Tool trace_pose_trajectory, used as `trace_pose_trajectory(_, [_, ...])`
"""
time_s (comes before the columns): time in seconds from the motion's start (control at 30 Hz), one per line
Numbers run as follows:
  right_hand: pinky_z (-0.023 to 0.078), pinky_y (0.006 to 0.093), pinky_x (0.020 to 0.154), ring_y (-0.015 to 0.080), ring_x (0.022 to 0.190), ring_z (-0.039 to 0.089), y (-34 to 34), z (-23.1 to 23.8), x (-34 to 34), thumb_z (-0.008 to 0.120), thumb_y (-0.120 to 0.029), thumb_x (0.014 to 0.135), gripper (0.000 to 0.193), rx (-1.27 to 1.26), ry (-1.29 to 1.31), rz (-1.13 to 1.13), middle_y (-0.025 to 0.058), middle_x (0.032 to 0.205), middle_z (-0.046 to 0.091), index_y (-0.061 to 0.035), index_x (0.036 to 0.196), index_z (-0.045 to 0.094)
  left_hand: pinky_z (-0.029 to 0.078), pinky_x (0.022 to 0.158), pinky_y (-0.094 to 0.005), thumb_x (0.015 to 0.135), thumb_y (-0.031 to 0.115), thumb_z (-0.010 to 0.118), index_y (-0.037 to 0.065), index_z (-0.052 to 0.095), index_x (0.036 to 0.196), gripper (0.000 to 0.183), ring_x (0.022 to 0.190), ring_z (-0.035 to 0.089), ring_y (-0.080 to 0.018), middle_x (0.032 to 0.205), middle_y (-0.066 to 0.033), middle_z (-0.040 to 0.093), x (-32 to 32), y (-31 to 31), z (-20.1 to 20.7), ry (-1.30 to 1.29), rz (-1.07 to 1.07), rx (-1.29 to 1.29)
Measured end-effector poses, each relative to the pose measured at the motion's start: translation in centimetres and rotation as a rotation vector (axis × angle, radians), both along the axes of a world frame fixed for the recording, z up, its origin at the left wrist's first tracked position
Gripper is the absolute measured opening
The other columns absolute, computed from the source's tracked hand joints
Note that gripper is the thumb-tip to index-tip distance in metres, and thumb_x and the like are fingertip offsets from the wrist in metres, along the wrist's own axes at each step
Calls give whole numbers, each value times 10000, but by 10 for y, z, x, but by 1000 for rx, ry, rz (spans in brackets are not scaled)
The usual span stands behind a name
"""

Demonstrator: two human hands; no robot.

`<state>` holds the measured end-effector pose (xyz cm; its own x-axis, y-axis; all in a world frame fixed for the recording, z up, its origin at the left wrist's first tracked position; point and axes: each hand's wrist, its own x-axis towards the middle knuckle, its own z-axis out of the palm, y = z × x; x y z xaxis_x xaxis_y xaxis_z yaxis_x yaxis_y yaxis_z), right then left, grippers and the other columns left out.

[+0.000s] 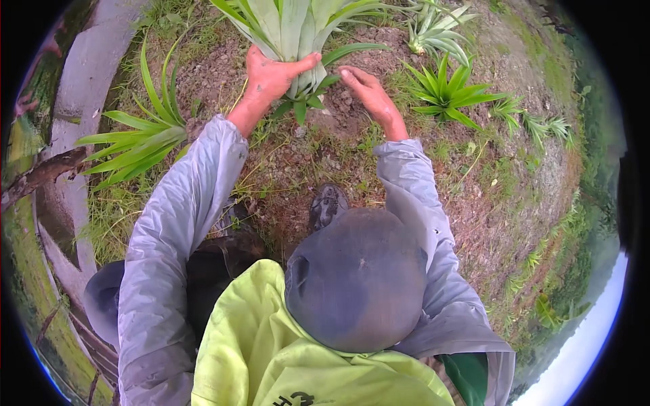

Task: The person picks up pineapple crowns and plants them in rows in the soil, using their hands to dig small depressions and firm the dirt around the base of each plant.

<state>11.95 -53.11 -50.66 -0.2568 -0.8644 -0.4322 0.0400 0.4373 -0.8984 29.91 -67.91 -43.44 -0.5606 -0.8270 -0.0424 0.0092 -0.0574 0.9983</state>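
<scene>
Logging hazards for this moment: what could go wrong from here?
1. Only the left hand grips the large leafy plant, low on its leaves; the right hand is beside it, not gripping. The plant might tip or slip.
2. Both hands are bare near long, narrow leaves, which could scratch.
3. The soil near its base looks lumpy and may brace it poorly; I can't tell whether the base is in the ground.
</scene>
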Motion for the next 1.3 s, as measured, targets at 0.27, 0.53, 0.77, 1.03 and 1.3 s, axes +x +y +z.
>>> trace_pose_trajectory(0.27, [467,544,1083,434,1406,401,13,-117,41,755,-484,880,893,473,1003,469,189,1517,401,-43,1533,335,614,817,-355,736,34,907,-88,697,1086,426,857,742,-199,1013,-124,759,11,-10,-28,-62,89,49])
trace_pose_trajectory(0.53, [505,500,1048,428,1288,566,4,-141,20,738,-609,846,846,569,879,566,219,1358,623,-45,1440,523,607,826,-352,740,42,907,-97,682,1111,456,872,735,-199,1033,-129,753,8,-6,-41,-25,73,73])
trace_pose_trajectory(0.77, [535,481,1006,384,1173,662,-8,-129,11,806,-545,782,719,572,715,674,200,1250,699,-116,1340,662,607,821,-354,720,61,925,-86,681,1101,476,871,732,-204,1029,-128,750,-6,5,-57,-12,36,121])
trace_pose_trajectory(1.03, [549,481,969,385,1150,670,23,-73,24,811,-515,765,663,534,623,752,200,1180,726,-109,1277,698,606,803,-360,673,136,960,-80,692,1085,537,865,731,-206,1012,-129,754,-37,28,-112,-16,63,12])
trace_pose_trajectory(1.3, [537,475,974,360,1183,639,93,-13,31,798,-422,801,631,318,774,598,154,1281,673,-109,1327,642,569,867,-409,607,323,980,-52,691,1062,656,895,731,-274,1000,-154,757,-82,53,-181,-186,87,-105])
